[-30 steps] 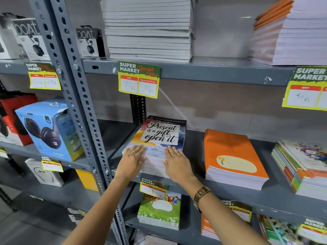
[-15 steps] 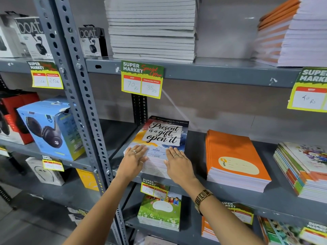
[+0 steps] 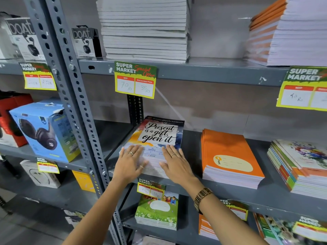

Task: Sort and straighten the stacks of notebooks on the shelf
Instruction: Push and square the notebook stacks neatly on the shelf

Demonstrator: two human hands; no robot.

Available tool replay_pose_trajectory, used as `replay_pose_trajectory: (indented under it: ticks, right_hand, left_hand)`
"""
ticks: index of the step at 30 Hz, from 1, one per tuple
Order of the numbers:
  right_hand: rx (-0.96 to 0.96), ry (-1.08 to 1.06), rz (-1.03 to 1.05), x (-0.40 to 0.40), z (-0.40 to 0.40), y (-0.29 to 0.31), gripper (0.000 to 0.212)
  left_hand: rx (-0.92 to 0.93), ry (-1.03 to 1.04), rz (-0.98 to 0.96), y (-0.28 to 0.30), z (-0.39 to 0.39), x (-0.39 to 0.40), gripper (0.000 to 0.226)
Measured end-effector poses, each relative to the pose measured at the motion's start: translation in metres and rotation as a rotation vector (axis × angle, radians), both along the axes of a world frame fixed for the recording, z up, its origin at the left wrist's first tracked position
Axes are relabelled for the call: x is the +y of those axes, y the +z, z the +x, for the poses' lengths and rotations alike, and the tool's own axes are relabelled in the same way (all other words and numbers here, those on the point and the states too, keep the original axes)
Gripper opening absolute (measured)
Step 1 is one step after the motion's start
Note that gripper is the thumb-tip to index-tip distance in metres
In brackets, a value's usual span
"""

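**Notebooks under both palms: mind the front edge**

Notebooks with the "Present is a gift, open it" cover [image 3: 155,138] sit as a low stack at the left end of the middle shelf [image 3: 230,193], close to the slotted upright [image 3: 79,121]. Your left hand [image 3: 130,162] lies flat on the stack's near-left corner, fingers spread and reaching toward 12 o'clock; your right hand [image 3: 177,164] lies flat on the near-right corner, fingers spread toward 11 o'clock. Neither pinches anything: both are open palms pressing down on the top cover, thumbs hanging over the front edge.

The near edges of the lower books look slightly stepped, so I judge the squaring isn't finished. Risks from here:

- Push toward 12 o'clock with palms on the cover alone and only the top book may slide, since glossy covers slip over one another; the step would get worse.
- Pull toward 6 o'clock and the front books could tip off the lip, onto the green meadow-cover stack [image 3: 157,211] below.
- Press unevenly and the stack may twist, its corner swinging toward the upright at 9 o'clock.

The orange stack [image 3: 228,154] at 3 o'clock stands well apart, so a sideways nudge has room. The multicoloured stack [image 3: 299,167] beyond it looks fanned and probably needs attention too.
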State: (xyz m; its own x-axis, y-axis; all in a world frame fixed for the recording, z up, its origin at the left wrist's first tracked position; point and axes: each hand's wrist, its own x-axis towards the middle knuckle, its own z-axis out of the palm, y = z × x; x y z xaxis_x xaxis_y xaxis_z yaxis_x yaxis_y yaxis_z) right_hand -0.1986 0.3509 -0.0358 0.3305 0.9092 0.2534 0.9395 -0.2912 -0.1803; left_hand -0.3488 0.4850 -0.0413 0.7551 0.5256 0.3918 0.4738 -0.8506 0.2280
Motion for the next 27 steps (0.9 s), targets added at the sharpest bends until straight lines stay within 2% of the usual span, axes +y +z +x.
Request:
replay_pose_trajectory:
  ticks: [1,3,10,16,20,22,25,27]
  right_hand:
    - [-0.002,0.002,0.026,-0.005,0.003,0.0,0.063]
    - [-0.003,-0.004,0.097,-0.017,0.012,0.0,0.067]
    - [-0.109,-0.072,0.276,-0.085,0.059,0.013,0.053]
    - [-0.166,-0.288,0.247,-0.169,0.119,0.019,0.05]
    - [-0.179,-0.394,0.248,-0.228,0.148,0.02,0.054]
    - [-0.185,-0.414,0.241,-0.247,0.153,0.022,0.06]
    - [-0.183,-0.414,0.218,-0.265,0.161,0.021,0.048]
    - [-0.201,-0.381,0.239,-0.266,0.163,0.016,0.047]
  left_hand:
    - [0.03,0.034,0.047,-0.002,0.0,-0.004,0.094]
    - [0.015,0.087,0.058,-0.006,0.004,-0.014,0.099]
    - [-0.055,-0.006,0.043,0.005,0.053,-0.062,0.081]
    - [-0.102,-0.156,0.079,0.014,0.127,-0.127,0.061]
    - [-0.077,-0.209,0.123,0.015,0.174,-0.17,0.059]
    - [-0.059,-0.203,0.13,0.012,0.19,-0.183,0.057]
    - [-0.048,-0.181,0.089,0.006,0.206,-0.198,0.053]
    - [-0.039,-0.156,0.074,0.004,0.206,-0.201,0.052]
